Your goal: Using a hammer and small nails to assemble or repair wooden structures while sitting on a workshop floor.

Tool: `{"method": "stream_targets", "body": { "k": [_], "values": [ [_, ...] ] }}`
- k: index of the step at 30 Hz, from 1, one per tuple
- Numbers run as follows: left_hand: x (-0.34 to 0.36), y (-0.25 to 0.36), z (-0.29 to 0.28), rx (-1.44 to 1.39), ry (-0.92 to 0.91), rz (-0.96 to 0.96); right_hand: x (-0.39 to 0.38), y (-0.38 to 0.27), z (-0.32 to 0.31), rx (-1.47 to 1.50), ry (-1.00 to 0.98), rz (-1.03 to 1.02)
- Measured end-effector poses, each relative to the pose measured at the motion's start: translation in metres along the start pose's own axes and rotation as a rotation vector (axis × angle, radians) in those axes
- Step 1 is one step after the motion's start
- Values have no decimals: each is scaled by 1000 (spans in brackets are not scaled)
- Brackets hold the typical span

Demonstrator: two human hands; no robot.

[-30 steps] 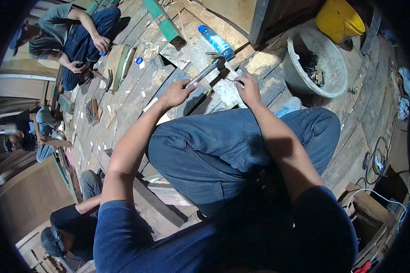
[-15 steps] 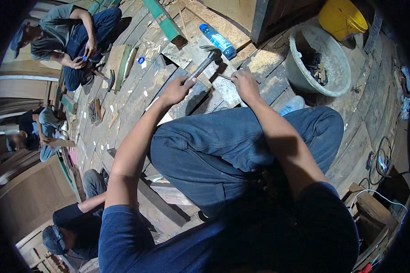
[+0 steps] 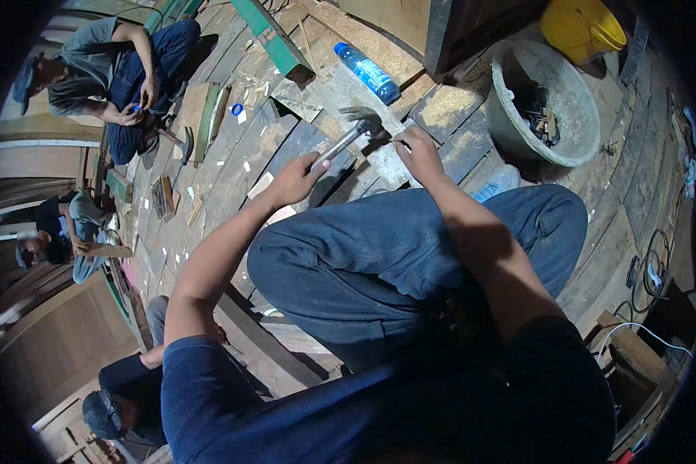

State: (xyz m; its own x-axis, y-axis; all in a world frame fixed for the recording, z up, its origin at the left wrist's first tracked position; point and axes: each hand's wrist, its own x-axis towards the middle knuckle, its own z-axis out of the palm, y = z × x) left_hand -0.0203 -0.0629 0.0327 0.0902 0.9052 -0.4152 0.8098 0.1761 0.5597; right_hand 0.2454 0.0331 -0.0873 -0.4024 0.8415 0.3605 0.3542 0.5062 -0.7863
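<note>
My left hand point(image 3: 301, 182) is closed around the metal handle of a claw hammer point(image 3: 343, 145). The hammer's head is tilted up, close to the left of my right hand point(image 3: 421, 157). Pinched in the fingers of that hand is a thin, dark metal rod point(image 3: 397, 142); its tip points toward the hammer head, and I cannot tell whether the two touch. Below them lies a pale, worn board point(image 3: 389, 166) on the plank floor. Much of the rod is hidden by my fingers.
A blue-capped water bottle point(image 3: 368, 73) lies beyond the hammer, beside a green-painted beam point(image 3: 274, 42). To the right stand a grey bucket point(image 3: 580, 138) with scraps inside and a yellow bucket point(image 3: 584, 27). Several people sit at left, one near another hammer point(image 3: 186, 145).
The hammer head has dropped slightly nearer to me and toward the rod's end. My right hand stays in nearly the same place, still pinching the rod.
</note>
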Motion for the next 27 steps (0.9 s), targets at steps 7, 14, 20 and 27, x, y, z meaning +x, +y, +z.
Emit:
{"method": "stream_targets", "body": {
  "k": [7,14,20,27],
  "values": [
    [1,5,3,11,80,35,-2,5,2,-51,26,-5],
    [10,-2,22,163,38,67,1,0,2,32,53,8],
    [4,15,5,-84,188,139,0,1,0,25,16,22],
    [6,7,13,-76,168,-6,0,2,2,69,29,-1]
  ]
}}
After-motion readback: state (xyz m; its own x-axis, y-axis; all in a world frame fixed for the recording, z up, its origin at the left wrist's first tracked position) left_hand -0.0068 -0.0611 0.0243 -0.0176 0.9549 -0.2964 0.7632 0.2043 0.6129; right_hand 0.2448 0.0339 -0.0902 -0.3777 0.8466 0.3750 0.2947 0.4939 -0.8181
